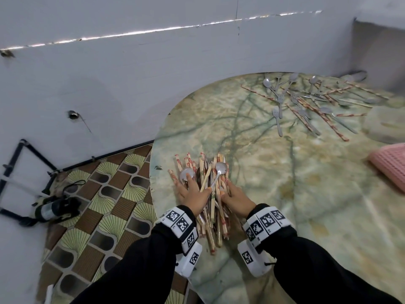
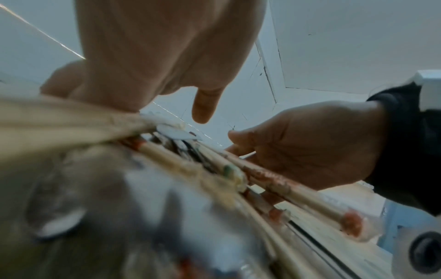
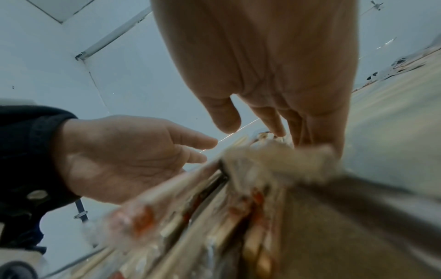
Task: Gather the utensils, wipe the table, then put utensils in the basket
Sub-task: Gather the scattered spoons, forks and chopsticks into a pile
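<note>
Right now the bundle of utensils (image 1: 210, 194) lies between the 2 hands at the near left edge of the table (image 1: 274, 163), with its long axis running straight away from the person, so each hand flanks a long side rather than an end. The left hand (image 1: 192, 197) rests on the bundle's left flank with fingers straight and spread, one fingertip against a spoon bowl (image 1: 187, 174); the right hand (image 1: 235, 199) lies on the right flank, fingers extended along the sticks. Neither hand grasps anything; both look released and pressed flat, which both wrist views bear out. Both sit equally near, so a squeeze inward from the 2 sides seems the natural next move. The bundle is mostly pale chopsticks with red printed ends, mixed with metal spoons, one spoon (image 1: 219, 170) riding on top, and its ends are uneven. A second scatter of cutlery (image 1: 306, 102) lies well apart at the far side, and a pink basket (image 1: 390, 165) shows at the right edge.
</note>
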### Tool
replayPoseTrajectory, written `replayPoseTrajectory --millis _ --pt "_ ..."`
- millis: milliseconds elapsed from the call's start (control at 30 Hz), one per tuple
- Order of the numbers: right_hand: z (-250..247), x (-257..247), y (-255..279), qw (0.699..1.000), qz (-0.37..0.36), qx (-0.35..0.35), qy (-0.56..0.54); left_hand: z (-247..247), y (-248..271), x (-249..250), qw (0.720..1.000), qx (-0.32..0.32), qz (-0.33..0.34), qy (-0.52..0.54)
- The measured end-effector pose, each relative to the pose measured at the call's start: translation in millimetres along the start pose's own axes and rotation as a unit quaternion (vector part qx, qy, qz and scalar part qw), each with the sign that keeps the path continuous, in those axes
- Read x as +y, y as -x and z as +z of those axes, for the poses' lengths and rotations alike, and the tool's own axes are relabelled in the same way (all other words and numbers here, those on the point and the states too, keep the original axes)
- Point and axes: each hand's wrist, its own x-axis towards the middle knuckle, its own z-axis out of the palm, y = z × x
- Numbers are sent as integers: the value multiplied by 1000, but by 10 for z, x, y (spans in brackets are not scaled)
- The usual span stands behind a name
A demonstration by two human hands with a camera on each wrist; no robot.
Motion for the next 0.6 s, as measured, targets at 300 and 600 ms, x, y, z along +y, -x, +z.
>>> replayPoseTrajectory --millis 300,600 --pt "-77 47 121 999 -12 -12 -39 -42 -87 -29 996 26 30 -78" --pt "-365 227 241 999 34 -30 28 -177 -119 -61 978 41 84 -186"
